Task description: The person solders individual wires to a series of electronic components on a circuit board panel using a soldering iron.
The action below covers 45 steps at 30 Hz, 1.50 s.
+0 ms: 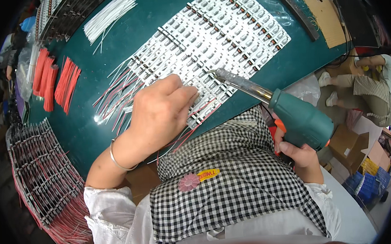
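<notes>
A panel of white boards (225,19) with rows of small metal and dark parts lies across the green table. Thin red and white wires (118,97) fan out from its left side and near edge. My left hand (161,107) is closed in a pinch over the panel's near part, and the fingers hide what they hold. My right hand (303,155) is wrapped round the handle of a green soldering gun (303,119) with an orange trigger. Its metal barrel points left, and the tip is over the panel, beyond my left fingers. Whether the tip touches cannot be seen.
Red wire bundles (45,82) and a white wire bundle (108,17) lie on the table (88,124). Wired boards (46,167) are stacked at the left, more boards (70,18) stand far left. A dark bar (294,8) lies far right. Another person (372,89) is at the right.
</notes>
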Tool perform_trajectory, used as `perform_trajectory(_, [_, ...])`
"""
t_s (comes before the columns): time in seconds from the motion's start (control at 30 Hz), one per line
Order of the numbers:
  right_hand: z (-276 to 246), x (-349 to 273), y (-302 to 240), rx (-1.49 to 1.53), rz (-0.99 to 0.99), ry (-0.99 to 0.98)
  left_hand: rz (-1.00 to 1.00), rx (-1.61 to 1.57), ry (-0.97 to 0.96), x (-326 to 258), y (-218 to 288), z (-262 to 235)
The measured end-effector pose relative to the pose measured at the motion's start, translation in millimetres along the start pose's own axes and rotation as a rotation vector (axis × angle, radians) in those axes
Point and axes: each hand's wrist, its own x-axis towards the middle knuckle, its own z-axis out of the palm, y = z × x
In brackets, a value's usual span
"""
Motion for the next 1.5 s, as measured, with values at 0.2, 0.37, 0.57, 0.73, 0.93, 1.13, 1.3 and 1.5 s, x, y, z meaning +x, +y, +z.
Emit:
perform_trajectory(0.2, [4.2, -9.5, 0.9, -0.055, 0.084, -0.009, 0.054, 0.090, 0.125, -5.0, -14.0, 28.6])
perform_trajectory(0.37, [3.2, -14.4, 9.6, -0.131, 0.043, -0.040, 0.023, 0.075, 0.134, -4.1, -10.4, 31.1])
perform_trajectory(0.57, [4.2, -14.0, 7.8, -0.211, 0.051, -0.076, -0.020, 0.001, 0.132, -5.0, -6.7, 28.7])
perform_trajectory(0.73, [7.7, -8.8, 9.1, -0.264, -0.036, -0.083, -0.023, 0.007, 0.104, -4.1, -9.1, 30.7])
perform_trajectory(0.93, [18.3, -5.3, 9.5, -0.222, 0.010, 0.076, -0.019, 0.006, 0.113, -5.7, -10.1, 32.7])
perform_trajectory(1.13, [13.8, 4.3, 8.9, -0.343, -0.088, -0.103, -0.026, 0.024, 0.101, -5.0, -9.5, 33.3])
perform_trajectory(1.3, [4.2, -5.6, 26.0, -0.464, -0.089, -0.085, -0.034, 0.042, 0.108, -2.6, -5.9, 33.5])
perform_trajectory(1.5, [21.0, -7.5, -7.5, -0.068, 0.261, 0.128, -0.025, 0.068, 0.096, -2.2, -7.3, 34.6])
